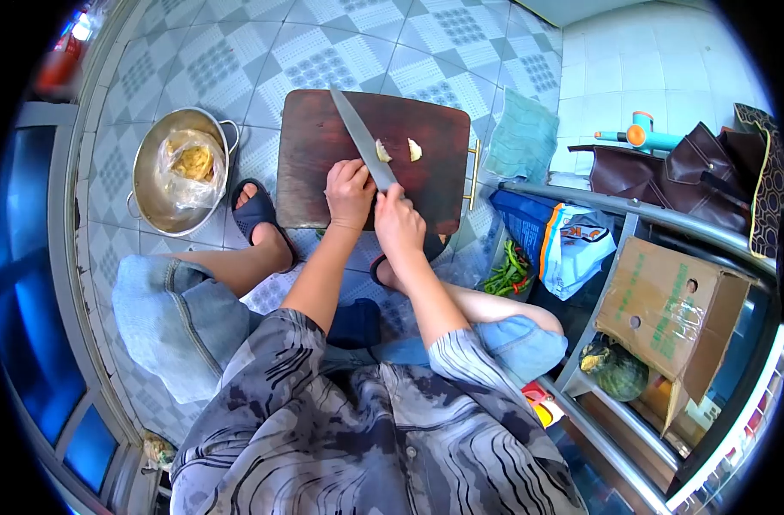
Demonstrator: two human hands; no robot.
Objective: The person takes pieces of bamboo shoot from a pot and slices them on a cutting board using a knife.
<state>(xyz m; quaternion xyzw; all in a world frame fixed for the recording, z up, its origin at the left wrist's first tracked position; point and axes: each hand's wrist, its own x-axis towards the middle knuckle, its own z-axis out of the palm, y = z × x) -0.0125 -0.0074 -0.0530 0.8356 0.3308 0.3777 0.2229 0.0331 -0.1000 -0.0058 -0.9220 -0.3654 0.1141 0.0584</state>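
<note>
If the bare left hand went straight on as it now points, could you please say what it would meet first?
The left hand would probably meet the long grey metal knife blade first, though their exact depth is unclear.

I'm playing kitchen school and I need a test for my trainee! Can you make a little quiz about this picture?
1. Pick one: what does the person's right hand hold?
A) a spoon
B) a knife
C) a cup

2. True or false: the metal pot stands on the floor, to the left of the cutting board.

3. Count: how many pale pieces can you see on the board, on the right-hand side of the blade?

Key: 1. B. 2. True. 3. Two.
</note>
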